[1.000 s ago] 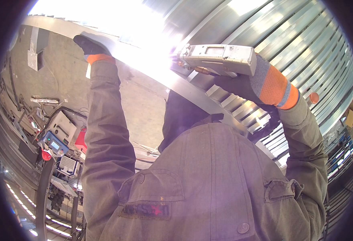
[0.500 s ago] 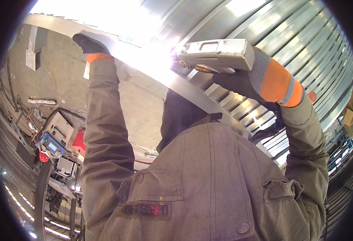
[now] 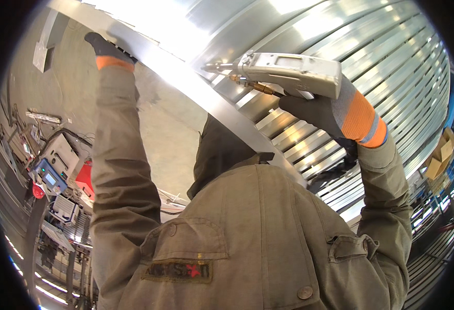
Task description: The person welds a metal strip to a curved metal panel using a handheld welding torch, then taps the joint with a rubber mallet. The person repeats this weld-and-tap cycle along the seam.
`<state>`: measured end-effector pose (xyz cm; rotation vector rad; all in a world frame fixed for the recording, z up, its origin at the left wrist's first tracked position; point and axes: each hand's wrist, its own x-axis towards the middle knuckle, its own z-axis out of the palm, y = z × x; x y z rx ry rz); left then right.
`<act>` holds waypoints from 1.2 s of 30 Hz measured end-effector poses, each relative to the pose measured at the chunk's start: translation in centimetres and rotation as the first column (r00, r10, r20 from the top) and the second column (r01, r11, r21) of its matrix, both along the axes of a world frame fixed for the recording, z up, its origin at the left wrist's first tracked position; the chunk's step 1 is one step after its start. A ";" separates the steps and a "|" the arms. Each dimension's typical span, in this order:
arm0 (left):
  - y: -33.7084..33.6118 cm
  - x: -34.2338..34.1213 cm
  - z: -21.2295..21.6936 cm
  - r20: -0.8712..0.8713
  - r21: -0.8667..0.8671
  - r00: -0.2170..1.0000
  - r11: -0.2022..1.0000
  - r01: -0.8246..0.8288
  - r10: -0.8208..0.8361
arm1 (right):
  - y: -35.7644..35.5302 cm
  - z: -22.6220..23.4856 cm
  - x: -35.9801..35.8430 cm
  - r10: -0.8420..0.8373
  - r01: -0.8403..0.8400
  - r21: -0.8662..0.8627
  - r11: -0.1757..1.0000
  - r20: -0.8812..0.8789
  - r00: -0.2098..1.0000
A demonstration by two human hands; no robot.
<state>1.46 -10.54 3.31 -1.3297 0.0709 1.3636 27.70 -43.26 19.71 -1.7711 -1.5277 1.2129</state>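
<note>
A pale grey hand-held welding gun (image 3: 294,70) with a metal nozzle and a brass-fitted wire guide lies in my right hand (image 3: 335,111). That hand, in a grey and orange work glove, is closed around its body. The nozzle tip points left, close to the bright edge of a long flat metal bar (image 3: 211,98). Farther left, my gloved left hand (image 3: 107,50) is closed at the bar's near edge, its fingers partly hidden. Glare washes out the metal surface between my hands.
Silver metal slats (image 3: 377,62) spread across the far right. A blue-panelled control unit (image 3: 51,177) stands at lower left, near a red object (image 3: 85,181). An open cardboard box (image 3: 440,155) is at the right. A metal bracket (image 3: 42,54) sticks out at far left.
The bright welding spark at the nozzle is gone. The gun and my right hand have shifted slightly right; the nozzle now shows clearly. My left hand appears slightly higher and farther left.
</note>
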 end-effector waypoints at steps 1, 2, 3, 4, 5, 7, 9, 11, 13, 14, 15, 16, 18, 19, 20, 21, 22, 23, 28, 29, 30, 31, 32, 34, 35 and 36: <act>0.6 0.0 -0.2 0.170 -0.131 0.969 0.978 -0.160 0.181 | -0.2 0.1 0.0 -0.032 0.032 -0.012 0.999 -0.017 0.999; 1.3 0.1 -0.7 0.254 -0.171 0.908 0.939 -0.297 0.334 | -0.3 0.0 0.0 -0.065 0.064 -0.059 0.996 -0.011 0.998; 2.1 0.1 -1.5 0.438 -0.215 0.753 0.871 -0.443 0.491 | -0.4 -0.1 0.0 -0.083 0.083 -0.088 0.993 0.000 0.997; 2.5 0.0 -2.6 0.603 -0.387 0.386 0.679 -0.625 0.699 | -0.5 -0.2 -0.1 -0.094 0.090 -0.099 0.991 -0.040 0.995; 3.0 -0.1 -3.7 0.709 -0.567 -0.044 0.532 -0.630 0.704 | -0.5 -0.5 -0.2 -0.105 0.097 -0.132 0.987 -0.061 0.993; 3.6 -0.1 -5.2 0.472 -0.878 -0.799 0.284 -0.385 0.373 | -0.5 -1.1 -0.4 -0.100 0.090 -0.109 0.990 -0.098 0.990; 3.6 0.3 -5.2 0.048 -0.968 -0.996 0.241 -0.066 -0.081 | -0.5 -1.5 -0.6 -0.118 0.096 -0.132 0.987 -0.163 0.980; 3.1 1.8 -3.7 -0.032 -0.978 -0.951 0.207 -0.034 -0.308 | -0.4 -1.9 -0.7 -0.117 0.093 -0.138 0.986 -0.177 0.977; 2.2 3.8 -1.3 0.027 -0.982 -0.931 0.165 -0.092 -0.363 | -0.3 -2.3 -0.8 -0.104 0.085 -0.097 0.992 -0.208 0.973; 1.6 4.7 -0.2 0.028 -0.979 -0.928 0.178 -0.100 -0.370 | -0.2 -2.5 -0.8 -0.092 0.075 -0.088 0.993 -0.203 0.975; 1.0 5.1 0.8 0.027 -0.975 -0.929 0.194 -0.105 -0.368 | -0.2 -2.6 -0.7 -0.091 0.070 -0.103 0.992 -0.214 0.973; 0.6 5.5 1.6 0.026 -0.972 -0.930 0.209 -0.110 -0.366 | -0.1 -2.6 -0.7 -0.086 0.061 -0.121 0.991 -0.210 0.974; -0.1 5.7 2.0 -0.015 -0.958 -0.934 0.272 -0.088 -0.357 | 0.0 -2.7 -0.7 -0.084 0.055 -0.141 0.988 -0.209 0.974; -0.3 5.5 1.7 -0.054 -0.948 -0.933 0.312 -0.065 -0.356 | 0.0 -2.7 -0.8 -0.089 0.059 -0.144 0.988 -0.210 0.974; -0.2 5.3 1.3 -0.071 -0.942 -0.932 0.331 -0.054 -0.355 | 0.0 -2.8 -0.8 -0.083 0.056 -0.139 0.989 -0.197 0.977; 0.0 4.9 0.7 -0.070 -0.941 -0.936 0.335 -0.052 -0.345 | 0.0 -2.8 -0.9 -0.096 0.068 -0.137 0.988 -0.216 0.972; 0.3 4.6 0.0 -0.065 -0.941 -0.940 0.334 -0.054 -0.335 | 0.0 -2.8 -0.9 -0.099 0.071 -0.127 0.989 -0.223 0.970; 0.6 4.2 -0.7 -0.054 -0.942 -0.946 0.331 -0.058 -0.320 | 0.0 -2.8 -0.9 -0.101 0.076 -0.119 0.990 -0.229 0.968; 2.8 2.0 -3.8 0.071 -0.959 -0.977 0.255 -0.122 -0.201 | 0.1 -2.7 -0.9 -0.081 0.052 -0.150 0.987 -0.197 0.977; 3.3 1.5 -4.5 0.107 -0.962 -0.981 0.233 -0.144 -0.164 | 0.1 -2.6 -0.9 -0.067 0.041 -0.155 0.987 -0.168 0.983; 3.8 1.0 -5.1 0.147 -0.964 -0.982 0.207 -0.169 -0.121 | 0.1 -2.7 -0.9 -0.053 0.035 -0.119 0.992 -0.154 0.987; 4.4 0.5 -5.8 0.189 -0.962 -0.979 0.185 -0.200 -0.074 | 0.1 -2.7 -0.9 -0.034 0.025 -0.079 0.997 -0.125 0.992; 5.0 0.0 -6.4 0.230 -0.960 -0.973 0.160 -0.231 -0.023 | 0.2 -2.7 -1.0 -0.016 0.010 -0.058 0.998 -0.090 0.996; 6.2 -0.8 -7.4 0.323 -0.944 -0.941 0.112 -0.311 0.103 | 0.3 -2.7 -1.1 -0.045 0.035 -0.076 0.996 -0.137 0.990; 6.6 -1.1 -7.7 0.367 -0.930 -0.914 0.092 -0.356 0.172 | 0.3 -2.7 -1.1 -0.029 0.025 -0.031 0.999 -0.133 0.991; 6.9 -1.3 -8.0 0.404 -0.914 -0.878 0.072 -0.399 0.256 | 0.4 -2.8 -1.2 -0.024 0.025 0.009 1.000 -0.135 0.991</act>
